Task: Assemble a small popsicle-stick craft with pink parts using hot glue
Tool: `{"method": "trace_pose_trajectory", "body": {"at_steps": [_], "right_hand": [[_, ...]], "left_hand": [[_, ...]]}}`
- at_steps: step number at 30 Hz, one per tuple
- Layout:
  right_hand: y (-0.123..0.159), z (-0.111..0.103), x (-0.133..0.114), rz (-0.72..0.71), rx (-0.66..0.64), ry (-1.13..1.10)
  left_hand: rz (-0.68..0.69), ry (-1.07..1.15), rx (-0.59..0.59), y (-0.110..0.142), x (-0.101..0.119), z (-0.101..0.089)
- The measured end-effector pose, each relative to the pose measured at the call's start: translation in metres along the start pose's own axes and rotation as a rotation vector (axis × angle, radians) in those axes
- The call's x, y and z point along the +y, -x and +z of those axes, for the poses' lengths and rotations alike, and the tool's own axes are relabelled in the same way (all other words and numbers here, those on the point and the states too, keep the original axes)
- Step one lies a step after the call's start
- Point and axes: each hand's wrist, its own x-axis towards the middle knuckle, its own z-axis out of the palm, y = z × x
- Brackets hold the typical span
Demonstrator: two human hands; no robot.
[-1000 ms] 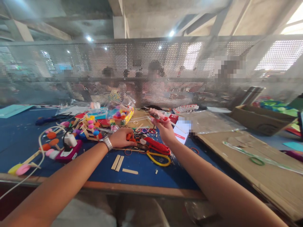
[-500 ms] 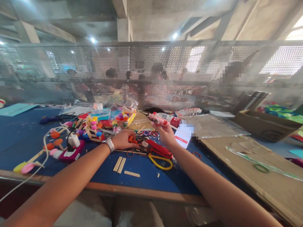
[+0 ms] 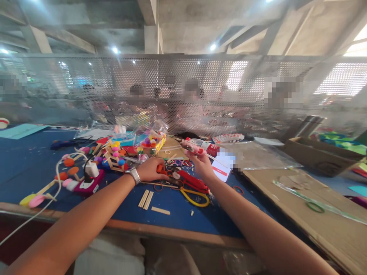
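2 hands busy: r hand (image 3: pixel 201 163) wrapped round glue gun (image 3: pixel 192 146), up off table (image 3: pixel 126 212); l hand (image 3: pixel 150 169) curled at orange bit (image 3: pixel 160 167), can't tell if pinched. best keep tip clear of l hand & bottle (image 3: pixel 211 148) just beyond r hand.

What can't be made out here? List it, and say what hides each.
All in the head view:
Orange item: partly covered by the left grip, so its full shape is hidden.
Pink tool: the held part is hidden by the right grip.
Lit screen: upper part pixelated.
People: blurred and pixelated behind the perforated panel.
Striped white object: cut off by the left edge.
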Motion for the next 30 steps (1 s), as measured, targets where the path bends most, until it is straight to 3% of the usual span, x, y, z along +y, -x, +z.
{"method": "trace_pose_trajectory", "body": {"at_steps": [5,14,20,27,30], "right_hand": [[0.003,0.004,-0.006,-0.049,-0.034,-0.017],[0.002,0.002,-0.005,0.001,-0.004,0.039],[0.005,-0.002,-0.011,0.106,-0.036,0.251],[0.008,0.0,-0.011,0.142,-0.083,0.449],[0.008,-0.001,-0.013,0.178,-0.065,0.508]], "left_hand": [[0.002,0.003,0.021,0.0,-0.002,0.001],[-0.042,0.024,0.017,0.0,0.001,0.0],[-0.002,0.03,0.019,0.0,-0.002,0.002],[0.096,0.164,0.239,0.001,-0.01,0.008],[0.084,0.186,0.266,0.001,-0.012,0.008]]}}
